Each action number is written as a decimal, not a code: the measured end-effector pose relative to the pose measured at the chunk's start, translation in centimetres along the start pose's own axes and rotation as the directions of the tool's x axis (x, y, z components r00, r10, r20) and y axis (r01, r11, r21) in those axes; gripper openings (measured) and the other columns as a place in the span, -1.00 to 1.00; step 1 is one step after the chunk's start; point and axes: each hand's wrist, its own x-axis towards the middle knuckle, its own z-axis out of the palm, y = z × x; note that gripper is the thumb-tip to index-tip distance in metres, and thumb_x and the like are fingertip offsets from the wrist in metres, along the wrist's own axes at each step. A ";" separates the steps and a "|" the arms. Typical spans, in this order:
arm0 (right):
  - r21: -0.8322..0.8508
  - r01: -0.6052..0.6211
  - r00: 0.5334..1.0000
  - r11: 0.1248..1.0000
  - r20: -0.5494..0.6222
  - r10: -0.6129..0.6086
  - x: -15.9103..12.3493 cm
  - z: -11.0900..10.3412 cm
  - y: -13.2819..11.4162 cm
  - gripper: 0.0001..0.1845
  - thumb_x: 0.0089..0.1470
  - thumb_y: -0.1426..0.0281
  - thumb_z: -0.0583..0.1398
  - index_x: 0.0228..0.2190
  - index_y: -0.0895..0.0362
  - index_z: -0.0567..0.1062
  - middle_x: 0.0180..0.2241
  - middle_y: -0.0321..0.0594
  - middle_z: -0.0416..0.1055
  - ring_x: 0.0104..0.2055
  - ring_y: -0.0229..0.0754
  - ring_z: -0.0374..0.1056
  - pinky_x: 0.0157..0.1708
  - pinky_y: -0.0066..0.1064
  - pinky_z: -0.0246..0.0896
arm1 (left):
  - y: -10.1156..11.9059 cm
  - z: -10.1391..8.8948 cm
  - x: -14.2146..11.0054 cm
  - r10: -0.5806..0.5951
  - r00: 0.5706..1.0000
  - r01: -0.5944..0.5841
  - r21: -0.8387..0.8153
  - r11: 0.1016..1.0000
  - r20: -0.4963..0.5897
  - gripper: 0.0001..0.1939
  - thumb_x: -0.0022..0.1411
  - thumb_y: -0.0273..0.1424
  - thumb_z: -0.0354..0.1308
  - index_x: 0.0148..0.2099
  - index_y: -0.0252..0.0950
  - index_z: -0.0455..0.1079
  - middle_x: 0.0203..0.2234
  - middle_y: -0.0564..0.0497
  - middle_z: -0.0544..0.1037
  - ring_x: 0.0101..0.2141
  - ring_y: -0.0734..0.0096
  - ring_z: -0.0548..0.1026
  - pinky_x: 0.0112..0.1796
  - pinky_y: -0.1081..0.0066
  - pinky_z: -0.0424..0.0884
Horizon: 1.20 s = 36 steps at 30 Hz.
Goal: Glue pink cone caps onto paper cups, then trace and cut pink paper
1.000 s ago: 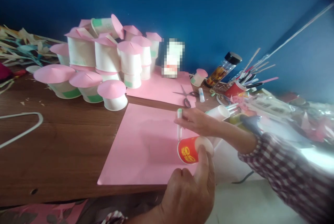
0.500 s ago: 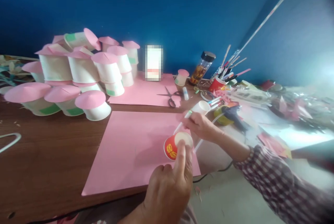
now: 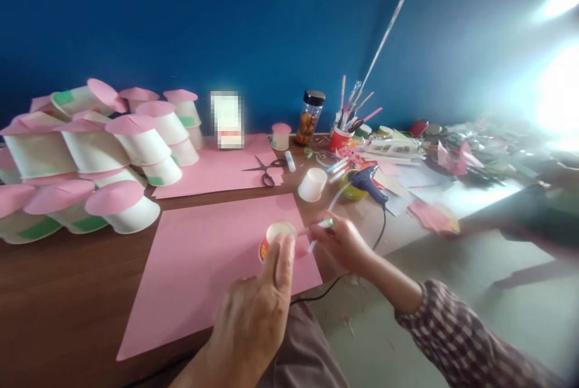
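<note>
On a pink paper sheet (image 3: 190, 273) a red paper cup (image 3: 273, 233) with a yellow print stands with its pale round end facing up. My left hand (image 3: 253, 306) holds it down, two outstretched fingers pressed on that end; its thumb is hidden. Just right of the cup, my right hand (image 3: 341, 246) is closed round a white marker pen (image 3: 324, 224) with a green end, its tip low near the sheet beside the cup. A plain white paper cup (image 3: 312, 184) sits behind my right hand.
Stacked white cups with pink cone tops (image 3: 115, 198) fill the left. Scissors (image 3: 266, 169) and a glue stick (image 3: 290, 161) lie behind the sheet. A blue glue gun (image 3: 368, 180) with a cord (image 3: 384, 228), a jar (image 3: 310, 117) and a red pen cup (image 3: 340, 139) stand to the right.
The view has swung right. My right hand has come round from behind the red cup to its right side with the pen. My left hand still presses the cup.
</note>
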 end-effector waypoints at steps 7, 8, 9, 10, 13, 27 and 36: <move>0.065 -0.083 0.992 0.994 -0.087 0.089 -4.4 1.1 0.3 -0.82 0.17 0.29 0.08 -0.37 0.14 0.38 -0.59 -0.35 0.33 -0.58 -0.33 0.21 -0.56 -0.53 0.10 | -0.5 -0.6 0.5 0.016 1.000 -0.016 -0.036 0.999 0.022 -0.36 0.15 -0.67 -0.08 0.29 -0.41 0.05 0.15 -0.16 0.34 -0.68 0.50 0.44 -0.67 0.41 0.38; 0.075 -0.085 0.990 0.994 -0.104 0.092 -5.0 1.3 0.3 -0.81 0.17 0.28 0.07 -0.37 0.14 0.37 -0.59 -0.35 0.33 -0.58 -0.33 0.21 -0.56 -0.53 0.11 | -0.4 -0.6 0.6 0.010 1.000 -0.009 -0.040 0.999 0.026 -0.36 0.15 -0.67 -0.09 0.30 -0.40 0.03 0.15 -0.17 0.33 -0.67 0.50 0.44 -0.67 0.41 0.38; 0.079 -0.079 0.988 0.994 -0.125 0.089 -5.5 1.6 0.3 -0.81 0.18 0.28 0.07 -0.37 0.14 0.37 -0.59 -0.34 0.34 -0.57 -0.32 0.22 -0.55 -0.53 0.12 | -0.4 -0.6 0.6 0.000 0.999 0.001 -0.045 0.999 0.034 -0.35 0.15 -0.67 -0.10 0.30 -0.40 0.02 0.14 -0.17 0.35 -0.67 0.49 0.45 -0.67 0.41 0.38; 0.074 -0.067 0.985 0.995 -0.152 0.078 -6.0 1.9 0.3 -0.81 0.18 0.29 0.07 -0.36 0.14 0.37 -0.58 -0.33 0.35 -0.57 -0.32 0.22 -0.55 -0.52 0.13 | -0.3 -0.6 0.6 -0.009 0.999 0.011 -0.053 0.999 0.039 -0.35 0.15 -0.67 -0.10 0.30 -0.39 0.01 0.12 -0.17 0.37 -0.66 0.48 0.45 -0.67 0.41 0.38; 0.014 -0.015 0.971 1.000 -0.240 0.017 -7.3 3.0 0.2 -0.83 0.18 0.31 0.07 -0.35 0.14 0.38 -0.53 -0.29 0.38 -0.54 -0.29 0.25 -0.52 -0.49 0.15 | -0.3 -1.0 0.9 -0.013 0.998 0.019 -0.104 0.994 0.057 -0.37 0.17 -0.65 -0.09 0.30 -0.38 0.01 0.07 -0.16 0.43 -0.59 0.44 0.50 -0.65 0.43 0.39; -0.222 0.405 0.853 0.887 -0.259 -0.454 -11.4 6.9 -3.2 -0.90 0.12 0.45 0.11 -0.26 0.13 0.37 -0.43 -0.20 0.44 -0.42 -0.16 0.33 -0.41 -0.33 0.28 | -2.8 -4.5 3.2 0.092 0.965 -0.028 -0.251 0.968 0.247 -0.54 0.25 -0.55 -0.17 0.19 -0.22 0.08 -0.28 -0.04 0.59 -0.36 0.25 0.58 -0.40 0.38 0.42; -0.490 0.440 0.809 0.752 -0.148 -0.569 -11.2 10.2 -4.3 -0.82 0.20 0.45 0.03 -0.28 0.14 0.43 -0.47 -0.23 0.39 -0.42 -0.19 0.24 -0.42 -0.35 0.20 | -2.2 -6.0 3.5 0.110 0.950 -0.077 -0.122 0.990 0.293 -0.57 0.26 -0.54 -0.17 0.16 -0.27 0.13 -0.32 -0.01 0.60 -0.40 0.28 0.57 -0.45 0.46 0.33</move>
